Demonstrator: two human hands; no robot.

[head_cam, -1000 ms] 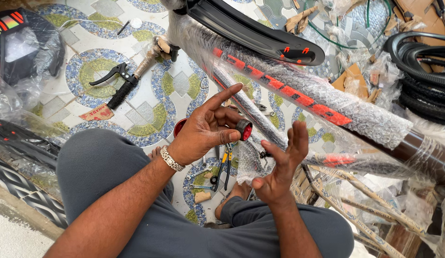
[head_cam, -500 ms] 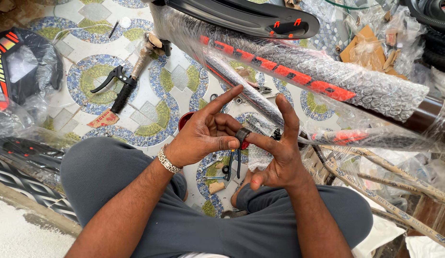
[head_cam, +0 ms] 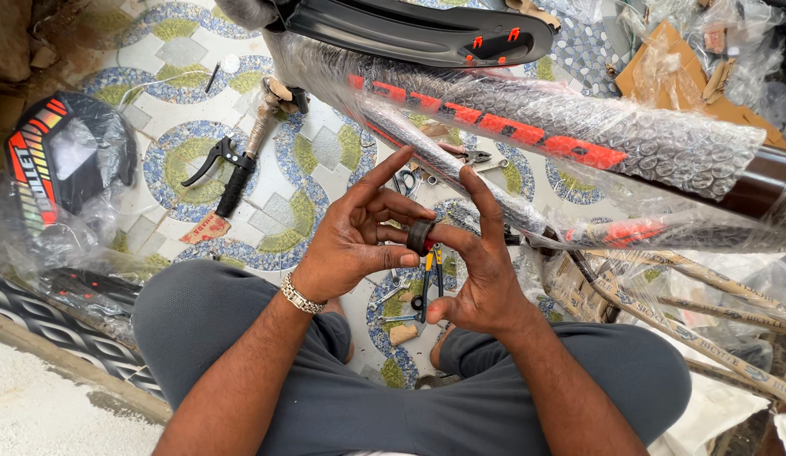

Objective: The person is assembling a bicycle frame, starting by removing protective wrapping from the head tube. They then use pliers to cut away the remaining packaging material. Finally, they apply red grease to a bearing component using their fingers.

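Observation:
I sit cross-legged on a patterned tile floor. My left hand pinches a small black ring-shaped part with a red spot between thumb and fingers, index finger raised. My right hand meets it from the right, its fingers touching the same ring, index finger pointing up. A metal bracelet circles my left wrist. Just beyond the hands lies a bicycle frame wrapped in bubble wrap with orange-red markings. Below the hands, pliers with yellow handles lie on the floor between my knees.
A black mudguard lies at the top. A black brake lever and a hammer rest on the tiles at left. A wrapped black panel with coloured stripes sits far left. Cardboard and wrapped tubes crowd the right.
My right hand has come in from an open, spread pose to join the left hand on the ring. The ring turned, so less of its red shows. The view shifted slightly downward.

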